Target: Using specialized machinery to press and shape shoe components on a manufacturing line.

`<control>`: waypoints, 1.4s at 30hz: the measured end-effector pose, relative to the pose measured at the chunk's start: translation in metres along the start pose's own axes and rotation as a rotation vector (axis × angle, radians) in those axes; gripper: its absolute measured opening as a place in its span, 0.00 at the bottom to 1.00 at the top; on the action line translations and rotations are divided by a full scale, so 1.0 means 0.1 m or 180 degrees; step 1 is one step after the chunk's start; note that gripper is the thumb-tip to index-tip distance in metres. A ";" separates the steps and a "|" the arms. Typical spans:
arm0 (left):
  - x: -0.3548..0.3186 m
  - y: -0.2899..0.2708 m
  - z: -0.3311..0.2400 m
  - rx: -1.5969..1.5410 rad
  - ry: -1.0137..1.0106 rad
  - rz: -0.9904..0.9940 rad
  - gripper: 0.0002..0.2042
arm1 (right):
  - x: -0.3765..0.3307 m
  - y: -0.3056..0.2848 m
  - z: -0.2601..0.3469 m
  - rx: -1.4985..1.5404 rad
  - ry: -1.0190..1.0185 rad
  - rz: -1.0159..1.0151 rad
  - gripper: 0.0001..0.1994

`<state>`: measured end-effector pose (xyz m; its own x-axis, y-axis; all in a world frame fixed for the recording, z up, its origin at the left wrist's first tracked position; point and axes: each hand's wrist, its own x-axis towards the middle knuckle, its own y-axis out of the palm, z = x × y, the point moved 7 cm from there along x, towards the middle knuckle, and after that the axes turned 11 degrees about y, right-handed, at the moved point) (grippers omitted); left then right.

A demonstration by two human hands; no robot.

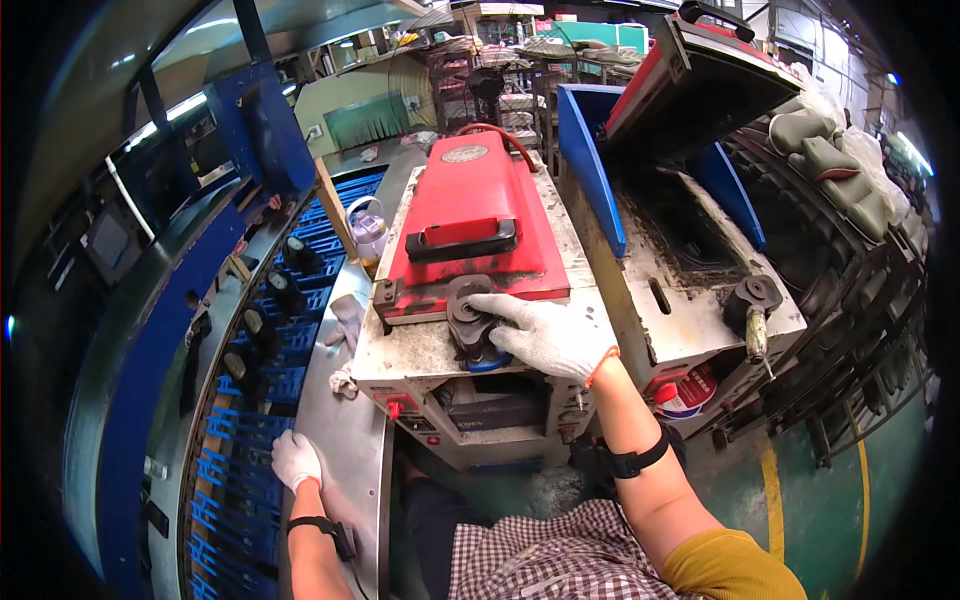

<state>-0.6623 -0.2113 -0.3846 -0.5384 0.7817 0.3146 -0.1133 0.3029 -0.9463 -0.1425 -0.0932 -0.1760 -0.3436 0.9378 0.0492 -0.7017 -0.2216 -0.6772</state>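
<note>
My right hand [545, 335], in a white work glove, rests on a dark round knob [468, 310] at the front edge of a red press lid [478, 215] that lies shut on a worn white machine [430, 355]. Its fingers curl over the knob. My left hand [296, 458], also gloved, presses flat on a grey metal ledge [350, 440] beside a blue slatted conveyor [245, 400]. It holds nothing. Black bands wrap both wrists.
A second press to the right stands with its red lid [700, 80] raised and a dark knob [752, 295] at its front. Several black parts [262, 330] ride the blue conveyor. A lilac jug [368, 230] and a rag [347, 320] sit left of the machine.
</note>
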 end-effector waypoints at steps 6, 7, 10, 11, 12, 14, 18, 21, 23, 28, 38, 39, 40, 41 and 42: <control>-0.01 -0.19 -0.25 -0.0350 0.0932 -0.0532 0.26 | -0.02 -0.03 0.08 -0.0140 0.0122 0.0028 0.26; 0.00 -0.15 -0.28 -0.0360 0.1097 -0.0298 0.33 | -0.03 -0.05 0.12 -0.0137 0.0037 -0.0007 0.26; 0.01 -0.18 -0.38 -0.0148 0.1616 -0.0474 0.38 | -0.06 -0.07 0.16 -0.0263 0.0142 0.0032 0.26; 0.05 -0.13 -0.35 -0.0046 0.1520 -0.0284 0.40 | -0.06 -0.08 0.16 -0.0308 0.0188 0.0054 0.26; 0.09 -0.06 -0.30 -0.0194 0.1333 -0.0034 0.40 | -0.05 -0.07 0.15 -0.0319 0.0252 0.0112 0.26; 0.16 0.15 -0.18 -0.0379 0.0792 0.0591 0.41 | -0.07 -0.12 0.13 -0.0311 0.0187 -0.0024 0.26; 0.33 0.19 -0.20 -0.0007 0.0988 0.0226 0.42 | -0.01 -0.04 0.11 0.0101 -0.0114 -0.0147 0.25; 0.27 0.08 -0.22 0.0067 0.0643 -0.0272 0.41 | 0.05 0.06 0.06 0.0594 -0.0147 0.0071 0.26; 0.13 0.10 -0.33 -0.0041 0.0433 0.0237 0.44 | 0.11 0.10 0.03 0.0887 -0.0041 0.0224 0.26; -0.48 -0.11 -1.11 -0.0166 0.1328 0.0951 0.47 | 0.11 0.12 -0.05 0.0813 0.0432 0.0339 0.25; -0.27 -0.17 -0.34 -0.0130 0.0814 -0.0247 0.45 | 0.21 0.18 -0.18 0.1181 0.0315 0.0244 0.26; -0.36 -0.20 -0.05 -0.0034 0.0677 -0.0286 0.45 | 0.21 0.17 -0.18 0.1005 0.0213 0.0292 0.27; -0.46 -0.23 0.23 0.0039 0.0479 -0.0155 0.45 | 0.23 0.15 -0.20 0.0691 0.0212 0.0187 0.27; -0.62 -0.32 0.45 0.0144 0.0372 -0.0196 0.46 | 0.23 0.14 -0.21 0.0506 0.0166 0.0168 0.27; -0.79 -0.41 0.67 0.0263 0.0316 -0.0121 0.46 | 0.22 0.12 -0.16 0.0227 -0.0128 0.0094 0.27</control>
<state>-0.6713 -0.3224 -0.3758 -0.4475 0.8220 0.3523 -0.2026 0.2905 -0.9352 -0.1484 -0.0704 -0.1951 -0.3885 0.9195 0.0603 -0.7330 -0.2687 -0.6249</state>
